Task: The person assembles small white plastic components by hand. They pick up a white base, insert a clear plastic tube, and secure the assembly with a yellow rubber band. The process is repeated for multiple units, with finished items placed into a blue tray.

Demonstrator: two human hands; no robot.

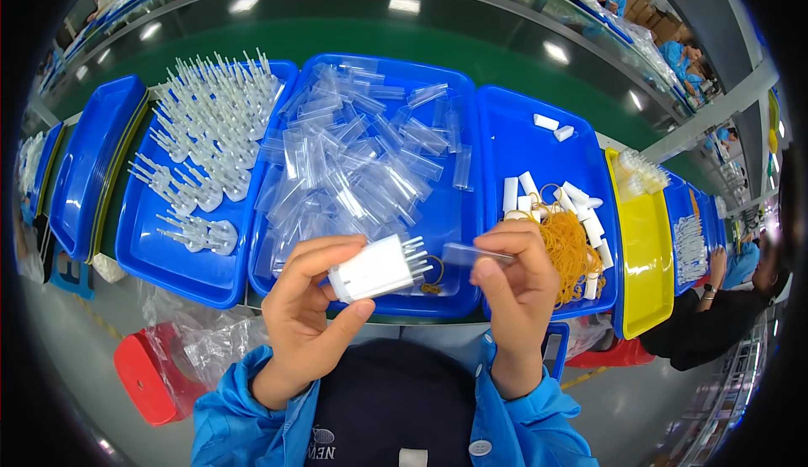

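My left hand (305, 307) is closed around a white pronged plastic part (377, 269), tilted sideways with its thin prongs pointing right. White sleeve-like pieces seem to cover its middle. Between the thumb and fingers of my right hand (520, 286) is a clear plastic tube (463, 254), its free end toward the prongs but apart from them. Both hands are over the near edge of a blue tray (438, 300) that holds a heap of clear plastic tubes (353, 156). A yellow rubber band (433, 275) lies in that tray between my hands.
To the left, a blue tray (172, 273) carries many white pronged parts (210, 122). On the right, another blue tray (522, 122) has white tubes (545, 121) and yellow rubber bands (562, 244). Beyond it are a yellow tray (644, 273) and a co-worker's arm (715, 273). A red stool (147, 379) stands lower left.
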